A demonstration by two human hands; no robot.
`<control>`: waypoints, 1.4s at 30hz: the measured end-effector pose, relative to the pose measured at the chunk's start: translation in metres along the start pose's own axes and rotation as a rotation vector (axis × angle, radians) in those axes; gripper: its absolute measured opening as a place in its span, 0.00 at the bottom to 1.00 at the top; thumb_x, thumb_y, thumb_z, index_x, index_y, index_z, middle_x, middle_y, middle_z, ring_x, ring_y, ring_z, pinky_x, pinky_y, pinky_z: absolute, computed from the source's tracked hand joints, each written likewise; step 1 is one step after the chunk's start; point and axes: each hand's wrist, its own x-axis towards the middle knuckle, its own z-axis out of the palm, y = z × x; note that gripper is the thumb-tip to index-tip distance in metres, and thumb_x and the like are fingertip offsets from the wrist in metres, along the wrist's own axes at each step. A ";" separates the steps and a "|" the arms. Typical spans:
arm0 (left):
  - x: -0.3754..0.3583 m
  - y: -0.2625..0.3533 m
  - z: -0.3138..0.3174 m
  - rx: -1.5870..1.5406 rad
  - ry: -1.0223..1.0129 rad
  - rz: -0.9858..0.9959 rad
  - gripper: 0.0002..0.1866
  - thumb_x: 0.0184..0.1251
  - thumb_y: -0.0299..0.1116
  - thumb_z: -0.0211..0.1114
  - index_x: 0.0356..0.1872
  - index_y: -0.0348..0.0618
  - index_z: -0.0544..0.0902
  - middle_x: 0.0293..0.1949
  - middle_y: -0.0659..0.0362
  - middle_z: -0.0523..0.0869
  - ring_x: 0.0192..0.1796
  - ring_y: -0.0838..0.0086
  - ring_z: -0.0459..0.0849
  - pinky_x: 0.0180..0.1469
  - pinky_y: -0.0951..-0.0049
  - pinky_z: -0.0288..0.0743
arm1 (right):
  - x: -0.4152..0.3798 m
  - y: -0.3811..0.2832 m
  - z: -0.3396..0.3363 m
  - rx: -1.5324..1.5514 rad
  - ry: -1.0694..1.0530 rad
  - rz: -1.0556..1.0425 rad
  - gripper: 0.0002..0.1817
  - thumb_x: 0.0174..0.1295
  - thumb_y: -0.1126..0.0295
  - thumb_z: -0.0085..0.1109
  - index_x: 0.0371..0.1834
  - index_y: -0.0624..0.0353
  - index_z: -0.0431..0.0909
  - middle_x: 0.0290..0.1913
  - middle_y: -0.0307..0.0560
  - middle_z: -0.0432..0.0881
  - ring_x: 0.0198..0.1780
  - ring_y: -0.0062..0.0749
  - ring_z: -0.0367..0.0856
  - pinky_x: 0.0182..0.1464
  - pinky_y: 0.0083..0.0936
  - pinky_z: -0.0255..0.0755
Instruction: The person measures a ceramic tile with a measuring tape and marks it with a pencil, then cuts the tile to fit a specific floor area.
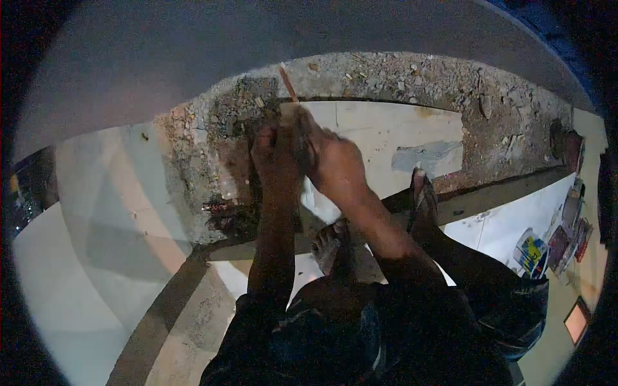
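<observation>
My left hand (273,151) is closed, fingers curled, low over the dark broken edge of the rubble strip (241,106). Right beside it, my right hand (340,164) is also closed, its fingers blurred and in shadow. Just beyond the fingers a thin reddish-brown stick (288,82) points away from me over the rubble. I cannot tell what either hand holds. Under the hands lies a cream tile (380,122) with a grey cement smear (428,157) on it.
My bare feet (328,248) stand near the tile's near edge. A grey wall (193,58) curves along the far side. White tiles (496,219) lie at the right, with a yellow and blue packet (531,254) on the floor. Pale flooring (109,193) spreads at the left.
</observation>
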 end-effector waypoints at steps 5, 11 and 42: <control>0.004 0.002 0.005 -0.100 -0.011 -0.114 0.12 0.73 0.37 0.60 0.35 0.38 0.78 0.27 0.61 0.78 0.29 0.77 0.73 0.33 0.73 0.69 | -0.037 -0.010 -0.031 0.046 -0.019 0.090 0.33 0.59 0.73 0.58 0.71 0.52 0.64 0.35 0.61 0.82 0.29 0.61 0.82 0.36 0.47 0.79; 0.012 -0.002 -0.001 0.095 -0.014 0.240 0.13 0.74 0.37 0.57 0.36 0.36 0.78 0.29 0.53 0.79 0.29 0.70 0.74 0.35 0.68 0.71 | 0.003 -0.002 -0.034 0.007 -0.068 0.022 0.23 0.56 0.75 0.59 0.58 0.56 0.75 0.36 0.63 0.82 0.37 0.59 0.83 0.39 0.46 0.78; -0.026 0.001 -0.053 0.124 0.040 0.032 0.17 0.77 0.40 0.51 0.42 0.35 0.80 0.35 0.40 0.82 0.37 0.44 0.80 0.40 0.51 0.73 | 0.015 -0.040 -0.060 0.219 -0.319 -0.119 0.15 0.69 0.66 0.51 0.51 0.64 0.77 0.34 0.62 0.83 0.37 0.54 0.85 0.41 0.39 0.76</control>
